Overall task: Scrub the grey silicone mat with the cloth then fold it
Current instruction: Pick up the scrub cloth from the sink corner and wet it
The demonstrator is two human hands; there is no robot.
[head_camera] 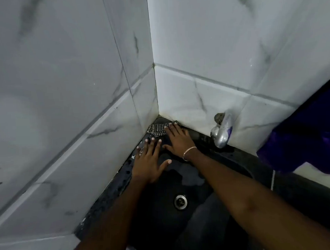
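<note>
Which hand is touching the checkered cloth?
The right hand, the one with the bracelet. Its fingertips rest on the cloth in the corner. The left hand lies flat, short of it.

Dark sink (255, 170) with metal drain (180, 202), chrome tap (222, 131), marbled white wall tiles (65, 91), possibly purple fabric (310, 134).
</note>
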